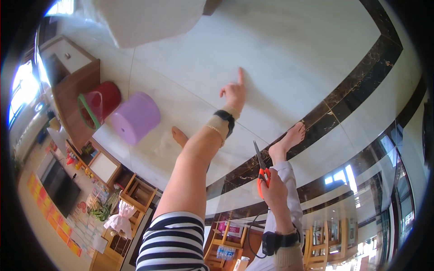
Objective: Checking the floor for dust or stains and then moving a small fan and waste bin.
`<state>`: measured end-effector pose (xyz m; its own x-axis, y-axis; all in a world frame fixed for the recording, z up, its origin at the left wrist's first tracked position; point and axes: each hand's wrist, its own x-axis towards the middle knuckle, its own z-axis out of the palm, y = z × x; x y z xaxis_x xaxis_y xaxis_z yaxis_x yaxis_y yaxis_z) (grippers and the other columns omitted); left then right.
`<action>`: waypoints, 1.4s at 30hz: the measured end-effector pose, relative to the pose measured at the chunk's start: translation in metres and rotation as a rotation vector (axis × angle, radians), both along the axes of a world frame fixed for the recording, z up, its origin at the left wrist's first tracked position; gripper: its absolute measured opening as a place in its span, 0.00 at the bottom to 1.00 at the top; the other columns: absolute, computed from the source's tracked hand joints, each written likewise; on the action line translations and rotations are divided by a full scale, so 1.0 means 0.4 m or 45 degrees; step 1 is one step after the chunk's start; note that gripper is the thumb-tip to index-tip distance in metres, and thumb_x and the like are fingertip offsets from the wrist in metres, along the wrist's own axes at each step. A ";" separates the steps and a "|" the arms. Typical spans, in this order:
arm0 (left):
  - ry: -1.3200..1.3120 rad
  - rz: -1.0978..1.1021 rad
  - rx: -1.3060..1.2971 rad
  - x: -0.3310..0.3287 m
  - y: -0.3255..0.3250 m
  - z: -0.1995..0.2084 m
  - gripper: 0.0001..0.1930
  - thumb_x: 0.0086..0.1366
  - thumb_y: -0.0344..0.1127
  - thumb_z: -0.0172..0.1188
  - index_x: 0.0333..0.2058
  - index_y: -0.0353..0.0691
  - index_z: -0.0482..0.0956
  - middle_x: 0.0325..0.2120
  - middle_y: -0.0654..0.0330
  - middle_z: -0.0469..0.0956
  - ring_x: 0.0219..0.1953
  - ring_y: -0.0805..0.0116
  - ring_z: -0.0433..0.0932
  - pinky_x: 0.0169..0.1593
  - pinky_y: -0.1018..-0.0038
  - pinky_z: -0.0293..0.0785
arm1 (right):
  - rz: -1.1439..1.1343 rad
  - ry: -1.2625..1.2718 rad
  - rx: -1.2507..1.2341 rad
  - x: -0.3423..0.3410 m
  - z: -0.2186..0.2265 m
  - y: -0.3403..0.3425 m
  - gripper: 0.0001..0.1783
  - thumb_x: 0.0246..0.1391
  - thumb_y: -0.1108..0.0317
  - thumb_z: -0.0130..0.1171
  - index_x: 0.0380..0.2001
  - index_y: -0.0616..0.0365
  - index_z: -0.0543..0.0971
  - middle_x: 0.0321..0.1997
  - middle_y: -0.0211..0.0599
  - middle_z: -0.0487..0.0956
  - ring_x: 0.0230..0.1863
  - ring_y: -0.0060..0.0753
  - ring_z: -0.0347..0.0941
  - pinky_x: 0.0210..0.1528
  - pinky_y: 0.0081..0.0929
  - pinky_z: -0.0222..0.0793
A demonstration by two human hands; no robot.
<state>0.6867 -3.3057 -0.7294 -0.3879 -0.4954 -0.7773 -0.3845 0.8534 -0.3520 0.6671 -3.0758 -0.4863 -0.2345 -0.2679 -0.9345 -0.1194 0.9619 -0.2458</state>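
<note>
My left hand (234,93) is stretched out over the pale tiled floor, its index finger straight and the other fingers partly bent. Nothing is in it. A striped sleeve and a black strap over a beige cuff show on that arm. My right hand (275,191), lower and to the right, is closed around the orange handles of a pair of scissors (259,155). The dark blades point up and away, seemingly together. Behind the scissors is a bare foot (289,137) below a light trouser leg; a second bare foot (179,135) shows beside my left forearm.
A purple plastic stool (135,118) and a red bucket (106,97) with a green rim stand at the left, by a wooden cabinet (77,95). Something covered in pale cloth (153,20) is at the top. A dark marble band (348,95) crosses the floor. Wooden chairs (138,192) stand lower left.
</note>
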 end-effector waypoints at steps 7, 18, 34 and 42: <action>-0.056 0.063 -0.044 0.159 -0.110 0.032 0.44 0.54 0.35 0.56 0.64 0.32 0.41 0.22 0.59 0.76 0.21 0.61 0.75 0.18 0.55 0.69 | 0.030 -0.072 0.028 0.078 -0.007 -0.002 0.22 0.51 0.62 0.56 0.47 0.59 0.67 0.37 0.48 0.77 0.38 0.51 0.75 0.39 0.43 0.70; 0.279 -0.174 0.071 0.054 0.075 0.003 0.43 0.55 0.27 0.54 0.66 0.44 0.39 0.20 0.59 0.73 0.21 0.63 0.71 0.23 0.56 0.73 | 0.055 -0.025 0.052 0.170 -0.022 -0.006 0.21 0.51 0.63 0.56 0.47 0.58 0.68 0.39 0.50 0.77 0.42 0.55 0.74 0.42 0.43 0.68; 0.179 -0.258 -0.131 0.245 -0.148 0.012 0.45 0.52 0.26 0.56 0.66 0.40 0.41 0.22 0.56 0.74 0.21 0.62 0.72 0.23 0.56 0.73 | 0.123 -0.090 0.204 0.207 -0.015 -0.045 0.22 0.51 0.62 0.56 0.48 0.56 0.68 0.41 0.49 0.77 0.43 0.53 0.73 0.43 0.43 0.68; 0.332 0.237 0.060 -0.030 -0.236 0.040 0.44 0.53 0.35 0.58 0.63 0.27 0.44 0.23 0.62 0.76 0.21 0.66 0.73 0.21 0.59 0.72 | 0.105 -0.012 0.148 0.210 -0.036 -0.018 0.20 0.51 0.64 0.56 0.47 0.57 0.68 0.41 0.50 0.77 0.42 0.54 0.73 0.42 0.42 0.68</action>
